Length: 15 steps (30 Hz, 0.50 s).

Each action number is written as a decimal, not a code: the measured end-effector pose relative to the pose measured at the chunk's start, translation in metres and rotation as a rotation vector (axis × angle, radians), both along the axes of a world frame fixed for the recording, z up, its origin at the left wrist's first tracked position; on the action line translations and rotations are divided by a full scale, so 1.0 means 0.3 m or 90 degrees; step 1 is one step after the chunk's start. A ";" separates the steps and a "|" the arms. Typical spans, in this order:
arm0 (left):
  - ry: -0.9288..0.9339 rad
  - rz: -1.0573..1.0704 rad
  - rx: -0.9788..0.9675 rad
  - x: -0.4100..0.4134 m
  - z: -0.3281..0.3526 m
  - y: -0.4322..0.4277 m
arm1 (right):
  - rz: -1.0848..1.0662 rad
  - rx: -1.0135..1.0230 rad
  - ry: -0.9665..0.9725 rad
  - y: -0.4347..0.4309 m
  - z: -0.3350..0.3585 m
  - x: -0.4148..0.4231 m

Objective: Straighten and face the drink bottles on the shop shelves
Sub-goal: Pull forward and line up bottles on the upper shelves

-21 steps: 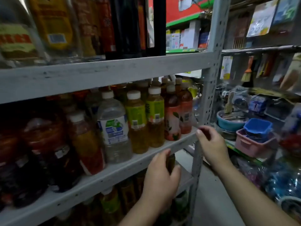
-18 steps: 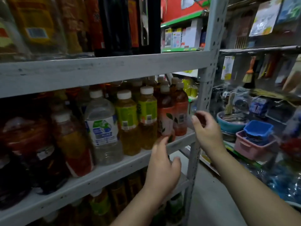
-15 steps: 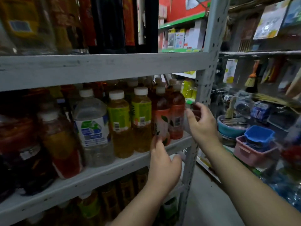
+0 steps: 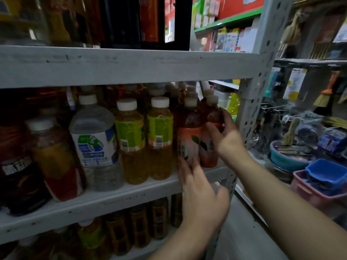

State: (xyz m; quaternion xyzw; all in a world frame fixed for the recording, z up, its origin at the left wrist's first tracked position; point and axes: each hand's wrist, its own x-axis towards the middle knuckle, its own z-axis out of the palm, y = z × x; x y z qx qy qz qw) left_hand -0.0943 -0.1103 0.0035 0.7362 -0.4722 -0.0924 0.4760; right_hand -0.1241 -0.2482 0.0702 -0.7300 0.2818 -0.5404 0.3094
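Observation:
A row of drink bottles stands on the middle grey shelf. At its right end are two red tea bottles with peach labels. My right hand wraps around the rightmost red tea bottle, thumb in front and fingers behind. My left hand is raised with fingers spread, its fingertips at the base of the neighbouring red tea bottle. To the left stand two green-labelled yellow tea bottles and a clear water bottle.
The upper shelf hangs close above the bottle caps. A perforated grey upright post stands right of the bottles. More bottles fill the lower shelf. Blue and pink plastic tubs sit on the neighbouring rack at right.
My right hand rose from the shelf edge by the post and closed around the rightmost red tea bottle. My left hand lifted from below the shelf edge to the neighbouring bottle's base.

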 end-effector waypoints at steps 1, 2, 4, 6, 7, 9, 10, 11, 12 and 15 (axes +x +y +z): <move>-0.010 -0.007 0.010 -0.011 -0.001 0.005 | 0.027 0.028 0.001 -0.008 0.001 -0.008; -0.020 -0.010 0.019 -0.017 0.000 0.009 | 0.059 0.060 -0.006 -0.016 0.002 -0.016; -0.033 -0.002 0.010 -0.010 0.006 0.012 | 0.103 0.116 -0.037 -0.029 0.005 -0.028; -0.024 0.010 -0.032 0.007 0.022 0.007 | 0.112 0.156 -0.055 -0.044 -0.001 -0.039; -0.026 0.014 -0.056 0.013 0.029 0.001 | 0.118 0.169 -0.055 -0.045 -0.005 -0.041; -0.054 0.032 -0.094 0.013 0.039 -0.018 | 0.115 0.169 -0.030 -0.033 -0.019 -0.045; -0.065 0.041 -0.105 0.013 0.041 -0.032 | 0.101 0.148 -0.016 -0.026 -0.030 -0.045; -0.069 0.047 -0.109 0.014 0.042 -0.047 | 0.082 0.122 -0.010 -0.020 -0.041 -0.045; -0.068 0.054 -0.106 0.015 0.043 -0.064 | 0.066 0.099 -0.014 -0.017 -0.053 -0.045; -0.094 0.100 -0.102 0.027 0.038 -0.106 | 0.047 0.071 -0.038 -0.020 -0.085 -0.050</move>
